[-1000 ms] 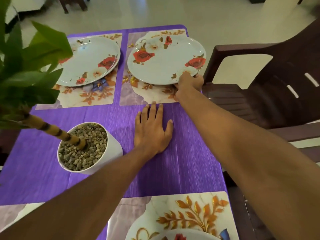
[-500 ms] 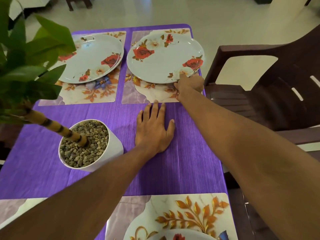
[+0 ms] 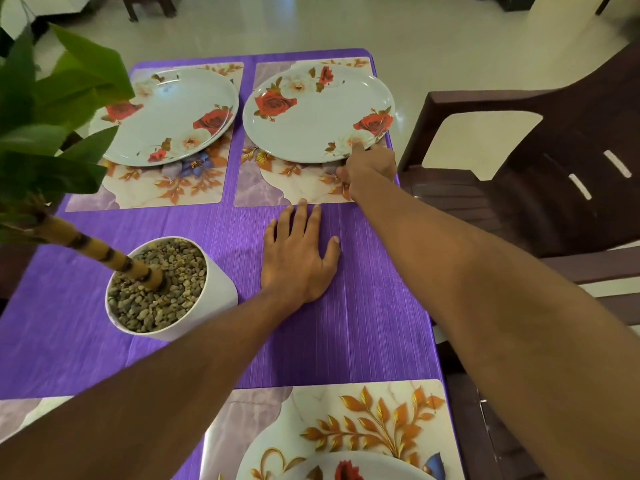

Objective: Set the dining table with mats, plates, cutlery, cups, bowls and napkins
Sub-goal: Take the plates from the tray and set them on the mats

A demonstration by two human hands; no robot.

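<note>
A round white plate [image 3: 311,116] printed with red roses sits on the far right floral mat [image 3: 263,188]. The right hand [image 3: 370,168] pinches its near rim, thumb on top. The left hand [image 3: 298,261] rests flat on the purple worktop [image 3: 381,323], fingers [image 3: 302,220] straight.

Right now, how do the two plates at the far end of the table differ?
The right hand pinches the right plate at its near rim; the left plate is untouched. The leaves hide part of the left plate; the right plate shows nearly whole. Both are white with red roses.
</note>
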